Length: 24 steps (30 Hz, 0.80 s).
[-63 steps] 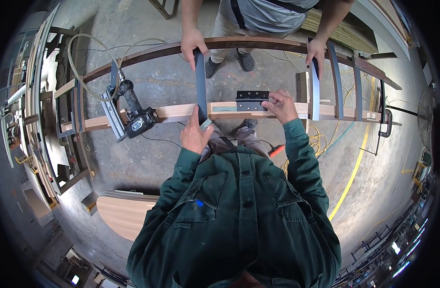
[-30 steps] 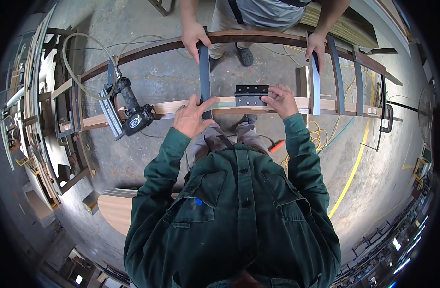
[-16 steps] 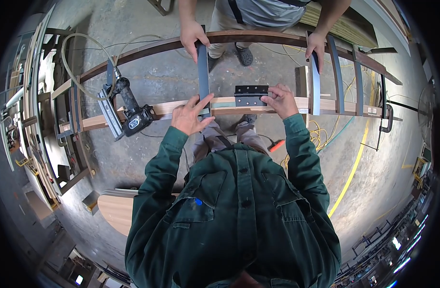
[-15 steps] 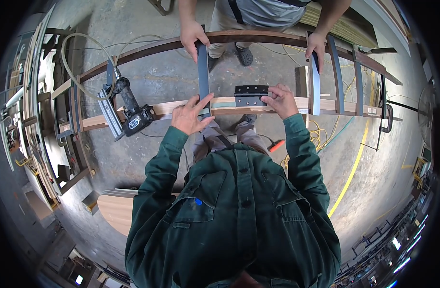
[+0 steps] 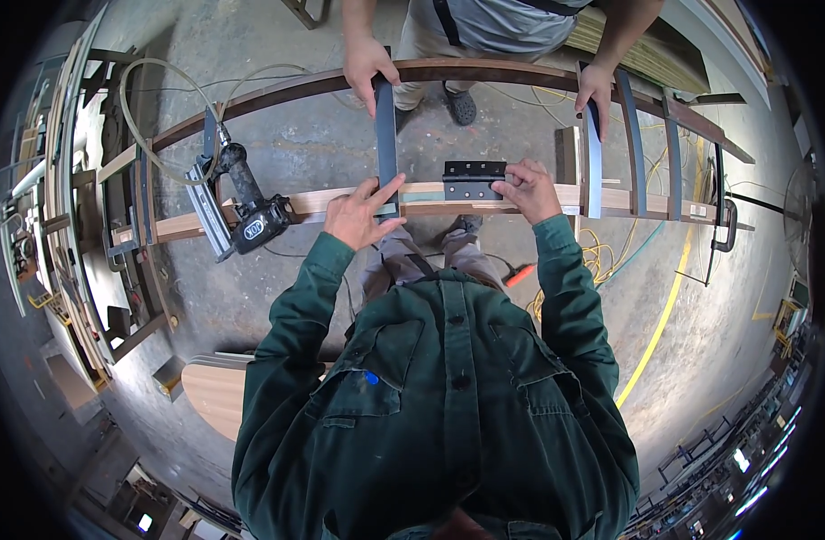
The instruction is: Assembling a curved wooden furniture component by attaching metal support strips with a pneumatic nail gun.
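Observation:
My right hand [image 5: 530, 191] pinches the right end of a black metal hinge [image 5: 474, 191] with several holes in it. The hinge rests on the near wooden rail [image 5: 430, 209] of a long ladder-like frame. To its left, my left hand [image 5: 358, 219] lies with fingers spread on that rail, its fingertips touching the near end of a dark grey crosspiece [image 5: 386, 139]. Across the frame, a co-worker's hand [image 5: 367, 65] grips the far end of this crosspiece. The co-worker's other hand [image 5: 595, 87] is on a second crosspiece [image 5: 592, 175] to the right.
A nail gun [image 5: 251, 202] with a pale air hose [image 5: 129, 117] lies across the frame's left part. A black clamp [image 5: 729, 225] sits at its right end. Yellow cord [image 5: 597, 261] and an orange-handled tool [image 5: 520, 275] are on the floor. Rounded wooden panels [image 5: 210, 396] lie at lower left.
The whole view has shifted very slightly. Both my hands and the co-worker's hands keep the same places on the frame and the hinge.

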### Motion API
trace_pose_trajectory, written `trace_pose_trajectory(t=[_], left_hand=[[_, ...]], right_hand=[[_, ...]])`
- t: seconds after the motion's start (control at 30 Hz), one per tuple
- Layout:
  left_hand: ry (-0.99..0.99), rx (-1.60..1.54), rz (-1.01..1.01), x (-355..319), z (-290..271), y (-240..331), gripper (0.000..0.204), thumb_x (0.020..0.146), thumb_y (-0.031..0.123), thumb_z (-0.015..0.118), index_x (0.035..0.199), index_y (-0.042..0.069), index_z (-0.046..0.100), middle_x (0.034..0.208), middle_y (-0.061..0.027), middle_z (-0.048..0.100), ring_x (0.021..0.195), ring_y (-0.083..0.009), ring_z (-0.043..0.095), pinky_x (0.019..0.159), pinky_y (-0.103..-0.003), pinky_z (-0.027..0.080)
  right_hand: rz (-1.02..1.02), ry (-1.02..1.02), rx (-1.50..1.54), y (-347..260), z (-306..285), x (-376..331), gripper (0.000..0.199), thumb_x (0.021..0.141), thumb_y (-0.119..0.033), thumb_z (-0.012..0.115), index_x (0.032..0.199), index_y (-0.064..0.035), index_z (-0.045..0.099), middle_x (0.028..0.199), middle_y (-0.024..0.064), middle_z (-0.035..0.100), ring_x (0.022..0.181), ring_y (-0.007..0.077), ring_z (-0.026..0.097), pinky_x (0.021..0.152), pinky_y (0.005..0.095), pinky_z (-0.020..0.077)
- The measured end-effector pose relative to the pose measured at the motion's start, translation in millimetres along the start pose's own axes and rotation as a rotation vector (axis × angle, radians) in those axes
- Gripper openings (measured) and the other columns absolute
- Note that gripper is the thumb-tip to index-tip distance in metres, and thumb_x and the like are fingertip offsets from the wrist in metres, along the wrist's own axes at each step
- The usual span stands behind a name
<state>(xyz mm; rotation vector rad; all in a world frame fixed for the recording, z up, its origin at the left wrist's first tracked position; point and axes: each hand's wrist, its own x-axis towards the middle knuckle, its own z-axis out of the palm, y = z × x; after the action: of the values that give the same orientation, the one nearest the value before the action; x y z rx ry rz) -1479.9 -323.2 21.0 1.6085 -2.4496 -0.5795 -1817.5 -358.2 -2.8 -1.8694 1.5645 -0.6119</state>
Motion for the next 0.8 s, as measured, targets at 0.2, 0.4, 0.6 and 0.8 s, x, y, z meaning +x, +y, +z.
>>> trace_pose_trajectory(t=[0.2,0.4,0.6,0.8], left_hand=[[0.022,0.021,0.032,-1.1,3.5,-4.8,0.079,0.073,0.052,0.071,0.143,0.037,0.038,0.108,-0.0049,0.057,0.072,-0.0259,0.066,0.061,-0.039,0.053],[0.025,0.025,0.033,-1.0,5.0,-6.4,0.078,0.073,0.053,0.071,0.142,0.037,0.038,0.108,-0.0047,0.057,0.072,-0.0258,0.066,0.060,-0.039,0.053],[0.031,0.025,0.035,-0.9,5.0,-7.1,0.078,0.073,0.054,0.071,0.142,0.037,0.039,0.108,-0.0044,0.057,0.073,-0.0256,0.066,0.060,-0.039,0.053],[0.034,0.027,0.035,-0.9,5.9,-7.1,0.078,0.073,0.054,0.071,0.142,0.038,0.039,0.108,-0.0039,0.057,0.075,-0.0256,0.066,0.061,-0.039,0.053]], right_hand=[[0.012,-0.014,-0.001,-1.5,-0.8,0.2,0.035,0.072,-0.020,0.082,0.096,0.0005,0.068,0.074,0.0056,0.051,0.075,0.0200,0.047,0.069,0.0327,0.0416],[0.018,-0.029,0.002,-1.6,-1.5,0.4,0.033,0.073,-0.021,0.081,0.095,-0.0001,0.067,0.075,0.0055,0.050,0.076,0.0205,0.047,0.070,0.0330,0.0410],[0.012,-0.046,0.004,-1.2,-2.4,1.2,0.032,0.074,-0.021,0.080,0.094,0.0001,0.066,0.075,0.0053,0.050,0.076,0.0210,0.046,0.071,0.0332,0.0405],[0.046,-0.018,0.029,3.8,1.7,0.0,0.029,0.071,-0.027,0.080,0.089,-0.0077,0.069,0.073,0.0025,0.053,0.079,0.0226,0.051,0.079,0.0366,0.0376]])
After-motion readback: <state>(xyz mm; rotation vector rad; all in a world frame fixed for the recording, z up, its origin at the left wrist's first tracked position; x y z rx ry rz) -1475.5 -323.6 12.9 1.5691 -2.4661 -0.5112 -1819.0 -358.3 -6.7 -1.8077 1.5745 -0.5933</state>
